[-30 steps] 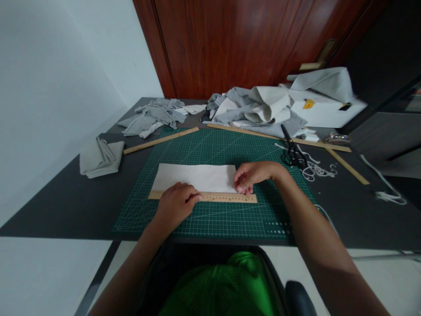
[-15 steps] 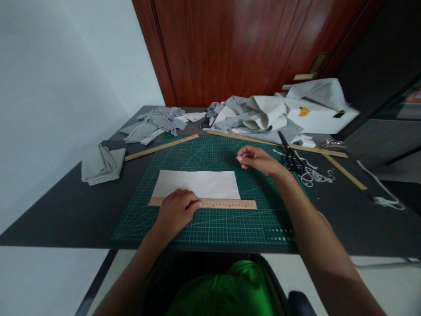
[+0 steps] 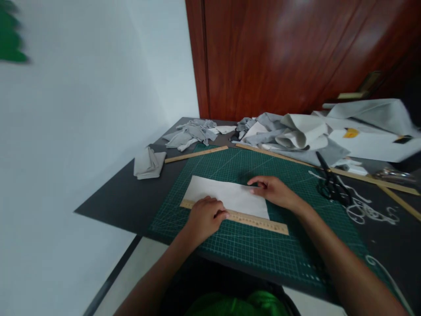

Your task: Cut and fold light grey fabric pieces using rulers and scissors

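A white rectangular piece (image 3: 230,195) lies flat on the green cutting mat (image 3: 263,254). Along its near edge runs a wooden ruler (image 3: 256,220). My left hand (image 3: 206,215) rests over the ruler and the piece's near edge, fingers curled together and pressing down on the ruler. At the piece's far right corner is my right hand (image 3: 274,191), thumb and forefinger apart; nothing shows between them. Whether its fingertips touch the piece is hard to tell.
Black scissors (image 3: 332,184) and white cords (image 3: 368,210) lie at the right. Folded cloth (image 3: 149,163) sits at the left. Grey scraps (image 3: 194,133), a cloth pile (image 3: 296,131), a white box (image 3: 375,142) and more wooden rulers (image 3: 197,154) line the back.
The camera has turned left, shifting the scene rightward. My right hand has moved from right of the white piece to its far right corner, and its fingers have opened. My left hand stays on the ruler.
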A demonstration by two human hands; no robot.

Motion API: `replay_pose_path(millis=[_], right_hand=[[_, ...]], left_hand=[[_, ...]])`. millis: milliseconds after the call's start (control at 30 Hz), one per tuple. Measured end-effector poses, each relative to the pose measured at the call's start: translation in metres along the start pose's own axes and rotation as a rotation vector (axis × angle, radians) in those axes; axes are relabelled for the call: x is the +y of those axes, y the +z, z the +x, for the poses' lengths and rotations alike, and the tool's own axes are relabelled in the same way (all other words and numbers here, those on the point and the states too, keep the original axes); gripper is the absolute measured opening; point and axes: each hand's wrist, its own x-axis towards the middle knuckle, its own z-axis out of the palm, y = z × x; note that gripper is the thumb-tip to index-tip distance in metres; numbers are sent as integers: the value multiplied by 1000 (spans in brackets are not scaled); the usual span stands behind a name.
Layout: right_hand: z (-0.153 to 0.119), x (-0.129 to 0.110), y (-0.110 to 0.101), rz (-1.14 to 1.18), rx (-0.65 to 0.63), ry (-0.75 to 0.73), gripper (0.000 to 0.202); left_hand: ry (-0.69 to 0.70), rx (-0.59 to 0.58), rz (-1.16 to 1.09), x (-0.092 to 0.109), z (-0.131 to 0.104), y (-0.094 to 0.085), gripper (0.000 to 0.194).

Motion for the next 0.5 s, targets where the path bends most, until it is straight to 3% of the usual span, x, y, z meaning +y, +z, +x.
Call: replay_pose_path(millis=[133, 267, 500], right_hand=[[-5, -6, 14, -132, -112, -72, 27], [-7, -6, 17, -258, -159, -47, 26], [-7, 8, 20, -266, -151, 18, 29]], left_hand=[[-5, 7, 6, -1, -1, 3, 16], [0, 31, -14, -2, -3, 5, 16], [56, 57, 8, -2, -10, 14, 15]])
